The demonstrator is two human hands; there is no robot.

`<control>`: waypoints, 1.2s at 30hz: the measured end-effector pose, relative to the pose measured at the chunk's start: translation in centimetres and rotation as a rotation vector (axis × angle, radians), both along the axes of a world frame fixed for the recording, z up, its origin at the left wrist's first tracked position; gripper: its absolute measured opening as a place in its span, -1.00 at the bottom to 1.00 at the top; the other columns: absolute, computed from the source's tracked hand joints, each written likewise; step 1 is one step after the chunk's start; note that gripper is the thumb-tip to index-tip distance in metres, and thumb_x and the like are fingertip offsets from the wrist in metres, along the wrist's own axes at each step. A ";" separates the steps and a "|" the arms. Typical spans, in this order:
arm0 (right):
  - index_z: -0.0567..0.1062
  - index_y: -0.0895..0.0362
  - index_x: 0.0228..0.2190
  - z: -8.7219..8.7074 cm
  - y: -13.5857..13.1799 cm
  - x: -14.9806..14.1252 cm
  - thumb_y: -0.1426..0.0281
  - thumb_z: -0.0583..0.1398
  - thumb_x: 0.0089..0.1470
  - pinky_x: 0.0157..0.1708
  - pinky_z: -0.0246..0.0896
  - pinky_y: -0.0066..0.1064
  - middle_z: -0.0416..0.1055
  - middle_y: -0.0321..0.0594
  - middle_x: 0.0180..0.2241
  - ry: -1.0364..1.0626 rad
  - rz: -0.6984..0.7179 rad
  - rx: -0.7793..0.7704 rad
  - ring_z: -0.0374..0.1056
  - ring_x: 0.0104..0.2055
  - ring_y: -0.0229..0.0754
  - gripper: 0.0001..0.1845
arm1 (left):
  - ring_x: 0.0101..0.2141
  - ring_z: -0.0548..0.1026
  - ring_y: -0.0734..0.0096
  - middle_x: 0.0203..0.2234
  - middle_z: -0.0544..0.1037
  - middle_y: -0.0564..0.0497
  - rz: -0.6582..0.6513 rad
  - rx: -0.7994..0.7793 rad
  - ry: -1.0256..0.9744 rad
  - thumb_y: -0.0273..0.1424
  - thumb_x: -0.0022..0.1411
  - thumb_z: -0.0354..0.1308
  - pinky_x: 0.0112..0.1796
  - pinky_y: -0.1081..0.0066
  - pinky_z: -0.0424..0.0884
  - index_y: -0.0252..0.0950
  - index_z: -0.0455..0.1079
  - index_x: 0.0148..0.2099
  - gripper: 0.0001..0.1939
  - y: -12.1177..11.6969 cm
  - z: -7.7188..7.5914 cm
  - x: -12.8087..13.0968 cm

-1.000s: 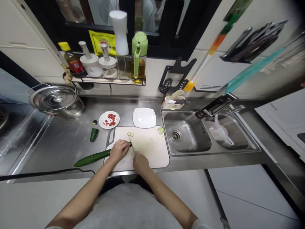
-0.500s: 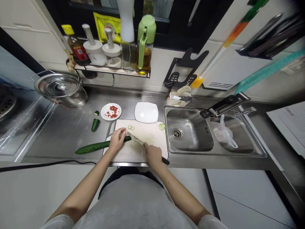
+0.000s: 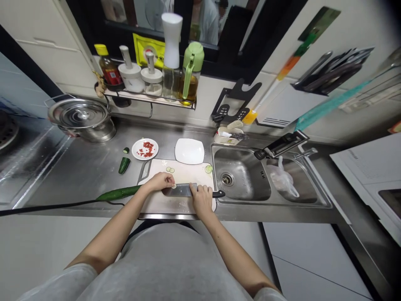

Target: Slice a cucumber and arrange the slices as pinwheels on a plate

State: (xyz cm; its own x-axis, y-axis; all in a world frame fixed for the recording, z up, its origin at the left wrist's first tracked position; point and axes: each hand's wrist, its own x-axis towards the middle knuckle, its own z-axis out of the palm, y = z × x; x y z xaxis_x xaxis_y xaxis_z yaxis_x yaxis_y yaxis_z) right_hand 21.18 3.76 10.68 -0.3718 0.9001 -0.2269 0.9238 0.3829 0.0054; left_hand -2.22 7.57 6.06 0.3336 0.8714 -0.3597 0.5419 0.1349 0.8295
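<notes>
My left hand point(image 3: 163, 181) is closed, its fingertips pinching a thin cucumber slice point(image 3: 174, 186) at the knife's blade. The kitchen knife point(image 3: 180, 190) lies nearly flat above the white cutting board point(image 3: 166, 205), with its broad blade pointing left. My right hand point(image 3: 203, 201) grips it where blade and black handle meet. A long cucumber point(image 3: 117, 193) rests left of the board, its right end hidden behind my left forearm. Two cucumber slices point(image 3: 170, 169) lie together near the board's upper edge. More pale green slices point(image 3: 208, 169) sit at its upper right corner.
Behind the board stand a white plate point(image 3: 189, 151) and a plate of chopped red pieces point(image 3: 145, 149). Cucumber ends point(image 3: 124, 165) lie to the left. A lidded steel pot point(image 3: 83, 121) is farther left. The double sink point(image 3: 239, 173) adjoins the board's right. A black cord point(image 3: 50, 207) crosses the front edge.
The knife has turned from cutting at the cucumber to lying flat, pointing left. My left hand has gone from the cucumber to a slice at the blade. The cucumber sits farther left.
</notes>
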 end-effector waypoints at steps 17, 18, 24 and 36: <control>0.27 -0.03 0.19 -0.4 -1.2 1.9 0.45 -0.01 0.25 -0.06 -0.12 -0.23 0.41 -0.06 -0.12 -0.056 -0.173 -0.096 0.22 -0.05 -0.05 -0.50 | -0.30 0.51 0.27 -0.38 0.61 -0.03 0.311 0.347 0.525 -0.42 0.09 0.15 -0.26 0.37 0.29 -0.21 0.51 -0.34 -0.89 4.3 -2.3 1.4; 0.28 -0.03 0.19 -0.5 -1.3 2.0 0.45 0.00 0.24 -0.06 -0.11 -0.24 0.42 -0.06 -0.13 -0.050 -0.177 -0.093 0.23 -0.05 -0.05 -0.50 | -0.29 0.51 0.25 -0.37 0.60 -0.04 0.328 0.379 0.529 -0.43 0.09 0.14 -0.25 0.35 0.30 -0.21 0.51 -0.31 -0.87 4.3 -2.4 1.4; 0.31 -0.01 0.16 -0.1 -0.9 1.7 0.39 -0.02 0.28 -0.11 -0.03 -0.33 0.45 -0.09 -0.11 0.011 -0.235 -0.165 0.31 -0.05 -0.10 -0.56 | -0.33 0.47 0.30 -0.38 0.56 -0.03 0.496 0.521 0.402 -0.36 0.21 0.08 -0.27 0.34 0.34 -0.23 0.49 -0.25 -0.83 2.2 -2.6 -0.4; 0.31 0.14 0.04 0.6 -0.5 -4.2 0.34 -0.12 0.31 -0.28 0.11 -0.37 0.52 -0.04 -0.24 0.186 -0.197 -0.443 0.45 -0.18 -0.05 -0.62 | -0.18 0.49 0.31 -0.21 0.56 -0.06 0.107 0.687 0.279 -0.26 0.31 0.07 -0.12 0.27 0.41 -0.15 0.55 -0.12 -0.76 -3.8 -2.9 -2.0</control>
